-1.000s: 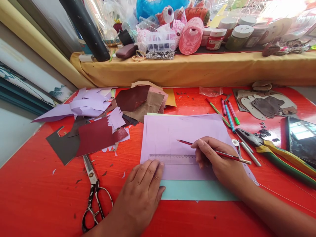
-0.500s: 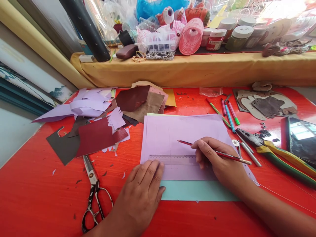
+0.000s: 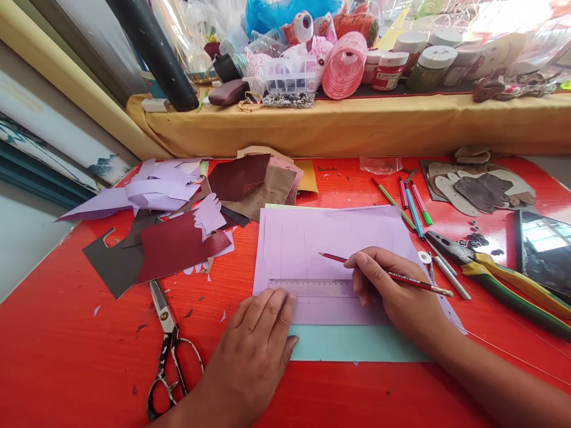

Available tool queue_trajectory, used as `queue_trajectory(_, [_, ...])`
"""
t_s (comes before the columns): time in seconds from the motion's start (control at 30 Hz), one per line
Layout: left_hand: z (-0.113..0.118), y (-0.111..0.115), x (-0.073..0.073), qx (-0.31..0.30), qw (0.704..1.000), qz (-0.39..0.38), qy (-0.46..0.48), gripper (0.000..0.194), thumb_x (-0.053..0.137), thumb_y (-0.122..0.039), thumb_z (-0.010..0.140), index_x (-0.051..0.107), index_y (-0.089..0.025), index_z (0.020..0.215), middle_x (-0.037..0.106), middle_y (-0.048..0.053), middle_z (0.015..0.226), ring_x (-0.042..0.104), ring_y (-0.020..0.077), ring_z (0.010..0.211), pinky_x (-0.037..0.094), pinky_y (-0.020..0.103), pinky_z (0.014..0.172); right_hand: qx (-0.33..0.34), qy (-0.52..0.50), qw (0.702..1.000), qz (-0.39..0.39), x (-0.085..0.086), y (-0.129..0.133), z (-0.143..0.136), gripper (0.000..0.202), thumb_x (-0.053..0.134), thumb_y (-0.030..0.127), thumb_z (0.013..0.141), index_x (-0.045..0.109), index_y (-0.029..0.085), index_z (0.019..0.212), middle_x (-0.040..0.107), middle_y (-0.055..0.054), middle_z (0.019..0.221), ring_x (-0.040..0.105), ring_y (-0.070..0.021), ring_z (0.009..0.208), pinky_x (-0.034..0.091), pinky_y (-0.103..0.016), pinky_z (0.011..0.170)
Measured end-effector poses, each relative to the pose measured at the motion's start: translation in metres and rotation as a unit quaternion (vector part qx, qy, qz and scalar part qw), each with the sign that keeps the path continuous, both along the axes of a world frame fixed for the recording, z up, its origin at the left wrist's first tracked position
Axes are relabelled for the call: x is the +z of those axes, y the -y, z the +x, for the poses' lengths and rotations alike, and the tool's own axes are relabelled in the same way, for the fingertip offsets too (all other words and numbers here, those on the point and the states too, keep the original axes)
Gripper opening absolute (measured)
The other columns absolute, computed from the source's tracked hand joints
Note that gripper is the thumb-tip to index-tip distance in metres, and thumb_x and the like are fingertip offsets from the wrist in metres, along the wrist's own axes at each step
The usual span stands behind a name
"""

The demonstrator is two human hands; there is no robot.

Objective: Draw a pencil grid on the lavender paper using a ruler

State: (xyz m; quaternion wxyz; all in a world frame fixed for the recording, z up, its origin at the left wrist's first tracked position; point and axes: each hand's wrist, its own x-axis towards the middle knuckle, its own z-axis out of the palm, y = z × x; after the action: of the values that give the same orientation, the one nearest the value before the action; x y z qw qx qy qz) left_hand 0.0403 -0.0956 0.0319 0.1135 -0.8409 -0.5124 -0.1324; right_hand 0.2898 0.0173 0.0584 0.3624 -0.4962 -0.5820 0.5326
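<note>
A purple paper sheet (image 3: pixel 348 238) with faint upright pencil lines lies on the red table, over a light green sheet (image 3: pixel 357 345). Across its lower part rests a clear ruler (image 3: pixel 321 288). My left hand (image 3: pixel 261 345) lies flat with fingers stretched out, the fingertips at the ruler's lower left edge on the paper. Closed around a dark red pencil (image 3: pixel 410 280), my right hand (image 3: pixel 383 279) stands over the ruler's right end. The pencil's tip points left above the paper, and I cannot tell whether it touches.
Scissors (image 3: pixel 167 333) lie left of my left hand, below leather and paper scraps (image 3: pixel 173 246). Right of the sheet are felt-tip pens (image 3: pixel 414 214), pliers (image 3: pixel 482 261), a phone (image 3: pixel 544 249) and leather cutouts (image 3: pixel 482 190). Behind runs a cloth-covered ledge (image 3: pixel 312 128) with jars.
</note>
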Motion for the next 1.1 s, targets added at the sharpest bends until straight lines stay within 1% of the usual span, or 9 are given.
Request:
queue_trajectory(0.13, [0.002, 0.0, 0.001, 0.0, 1.0, 0.002, -0.004, 0.045, 0.035, -0.026, 0.119, 0.072, -0.01, 0.14, 0.077, 0.013, 0.136, 0.064, 0.0283, 0.125, 0.041, 0.042, 0.11, -0.001, -0.006, 1.0, 0.0, -0.001, 0.001, 0.0, 0.044, 0.07, 0.062, 0.104, 0.077, 0.021, 0.088, 0.068, 0.0, 0.066, 0.062, -0.0145, 0.05, 0.051, -0.027, 0.051])
queue_trajectory(0.37, [0.002, 0.001, -0.003, 0.003, 1.0, 0.001, -0.012, 0.044, 0.038, -0.025, 0.117, 0.07, -0.01, 0.143, 0.076, 0.014, 0.137, 0.064, 0.0291, 0.127, 0.043, 0.043, 0.11, 0.0, -0.031, 1.0, 0.006, -0.001, -0.001, 0.002, 0.04, 0.07, 0.058, 0.105, 0.077, 0.022, 0.091, 0.072, -0.001, 0.071, 0.065, -0.0156, 0.054, 0.051, -0.028, 0.053])
queue_trajectory(0.57, [-0.002, 0.001, -0.003, -0.005, 0.999, -0.001, -0.039, 0.042, 0.041, -0.026, 0.117, 0.069, -0.012, 0.145, 0.076, 0.013, 0.139, 0.065, 0.0283, 0.128, 0.044, 0.041, 0.111, 0.002, -0.034, 0.999, 0.017, 0.004, -0.001, 0.003, 0.034, 0.071, 0.053, 0.106, 0.077, 0.021, 0.097, 0.073, -0.002, 0.075, 0.066, -0.0147, 0.057, 0.048, -0.027, 0.054])
queue_trajectory(0.7, [-0.001, 0.001, -0.002, -0.007, 0.999, -0.003, -0.036, 0.043, 0.04, -0.027, 0.117, 0.07, -0.012, 0.144, 0.076, 0.013, 0.139, 0.066, 0.0282, 0.128, 0.043, 0.042, 0.11, 0.009, -0.044, 0.999, 0.013, 0.007, 0.0, 0.003, 0.03, 0.074, 0.051, 0.104, 0.078, 0.021, 0.1, 0.074, -0.002, 0.078, 0.068, -0.0149, 0.058, 0.05, -0.028, 0.055])
queue_trajectory(0.8, [0.002, 0.001, -0.001, 0.0, 1.0, -0.001, -0.024, 0.043, 0.038, -0.025, 0.118, 0.071, -0.01, 0.143, 0.077, 0.013, 0.137, 0.066, 0.0283, 0.127, 0.042, 0.043, 0.11, 0.02, -0.058, 0.998, -0.006, 0.008, 0.001, 0.003, 0.031, 0.075, 0.052, 0.104, 0.079, 0.022, 0.101, 0.075, -0.002, 0.079, 0.069, -0.015, 0.058, 0.053, -0.028, 0.056])
queue_trajectory(0.93, [0.005, 0.001, -0.001, 0.008, 1.0, 0.004, -0.006, 0.045, 0.035, -0.024, 0.119, 0.071, -0.009, 0.14, 0.078, 0.013, 0.136, 0.065, 0.0285, 0.127, 0.041, 0.044, 0.11, 0.033, -0.078, 0.996, -0.019, 0.008, 0.004, 0.002, 0.038, 0.071, 0.056, 0.106, 0.08, 0.021, 0.097, 0.075, -0.003, 0.071, 0.068, -0.0158, 0.055, 0.052, -0.028, 0.054])
queue_trajectory(1.03, [0.007, 0.001, -0.003, 0.017, 1.0, 0.009, 0.01, 0.048, 0.032, -0.027, 0.12, 0.072, -0.01, 0.139, 0.078, 0.012, 0.135, 0.065, 0.0277, 0.126, 0.041, 0.044, 0.11, 0.022, -0.088, 0.996, -0.008, 0.007, 0.007, 0.0, 0.043, 0.067, 0.057, 0.109, 0.079, 0.02, 0.091, 0.07, -0.002, 0.061, 0.065, -0.016, 0.054, 0.048, -0.028, 0.052])
queue_trajectory(1.1, [0.007, 0.001, -0.005, 0.017, 1.0, 0.011, 0.019, 0.049, 0.031, -0.028, 0.121, 0.072, -0.01, 0.138, 0.079, 0.012, 0.134, 0.065, 0.0274, 0.126, 0.041, 0.043, 0.11, 0.016, -0.093, 0.995, -0.016, 0.008, 0.009, -0.003, 0.047, 0.065, 0.059, 0.109, 0.078, 0.02, 0.087, 0.068, -0.001, 0.058, 0.063, -0.0163, 0.053, 0.048, -0.028, 0.053])
